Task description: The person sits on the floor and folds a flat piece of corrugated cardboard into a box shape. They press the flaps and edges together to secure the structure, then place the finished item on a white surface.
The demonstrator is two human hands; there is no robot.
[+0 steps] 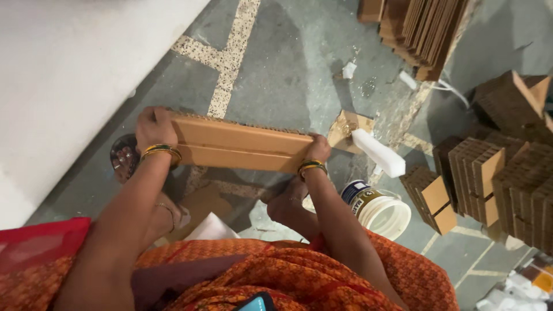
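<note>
I hold a long folded corrugated cardboard piece (242,144) flat in front of me, above the floor. My left hand (153,128) grips its left end, and my right hand (318,148) grips its right end. Both wrists carry green and gold bangles. My bare feet rest on the floor below the cardboard, and orange patterned cloth covers my lap.
A white plastic tub (377,210) stands at my right, with a white block (379,152) and a cardboard scrap (345,129) beside it. Stacks of folded cardboard pieces (501,178) fill the right side and another stack (423,29) lies at the top. A white wall (63,75) runs along the left.
</note>
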